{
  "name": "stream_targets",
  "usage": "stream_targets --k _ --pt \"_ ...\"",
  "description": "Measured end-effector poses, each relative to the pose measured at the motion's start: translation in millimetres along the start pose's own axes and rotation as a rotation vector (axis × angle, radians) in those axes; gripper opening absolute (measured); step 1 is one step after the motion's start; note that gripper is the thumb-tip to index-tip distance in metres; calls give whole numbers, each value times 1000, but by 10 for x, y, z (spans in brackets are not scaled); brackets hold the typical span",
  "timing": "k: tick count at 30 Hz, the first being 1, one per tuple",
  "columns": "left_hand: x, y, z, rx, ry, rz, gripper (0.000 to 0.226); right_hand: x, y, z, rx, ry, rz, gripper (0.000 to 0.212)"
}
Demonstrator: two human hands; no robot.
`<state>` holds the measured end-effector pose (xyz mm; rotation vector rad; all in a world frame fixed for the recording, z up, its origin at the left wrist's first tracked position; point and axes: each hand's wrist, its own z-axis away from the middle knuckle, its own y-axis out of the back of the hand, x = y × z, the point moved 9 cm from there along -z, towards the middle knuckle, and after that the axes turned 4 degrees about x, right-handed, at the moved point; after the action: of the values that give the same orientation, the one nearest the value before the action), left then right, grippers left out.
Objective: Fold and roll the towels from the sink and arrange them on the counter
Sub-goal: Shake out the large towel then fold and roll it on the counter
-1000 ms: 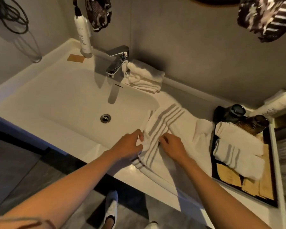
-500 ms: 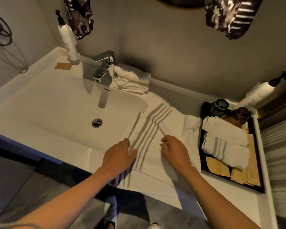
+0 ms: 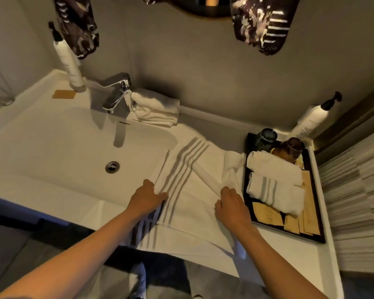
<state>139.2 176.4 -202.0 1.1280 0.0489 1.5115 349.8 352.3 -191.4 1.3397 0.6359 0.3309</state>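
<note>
A white towel with grey stripes (image 3: 192, 190) lies spread over the counter (image 3: 289, 253) to the right of the sink basin (image 3: 52, 152), its near edge hanging over the front. My left hand (image 3: 146, 198) rests flat on the towel's left edge beside the stripes. My right hand (image 3: 230, 203) presses on the towel's right part, fingertips at a raised fold. Two rolled towels (image 3: 274, 184) lie on the black tray (image 3: 246, 190). A folded white towel stack (image 3: 156, 108) sits beside the faucet (image 3: 117, 91).
Two dark cups (image 3: 266, 137) and paper packets share the tray. Pump bottles stand at the back left (image 3: 69, 63) and back right (image 3: 311, 119). Patterned cloths hang above. A drain (image 3: 112, 166) marks the basin. A striped wall lies on the right.
Both hands have moved apart across the towel, spreading it flatter and wider. The left slid to the left edge, the right toward the tray. The head camera shifted right.
</note>
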Motion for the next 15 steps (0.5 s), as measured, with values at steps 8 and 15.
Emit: stream_targets --k 8,15 --pt "49 -16 -267 -1 79 17 40 30 -87 -83 -55 -32 -33 24" --pt "40 -98 -302 41 142 192 55 42 -47 -73 -80 -65 -112 25"
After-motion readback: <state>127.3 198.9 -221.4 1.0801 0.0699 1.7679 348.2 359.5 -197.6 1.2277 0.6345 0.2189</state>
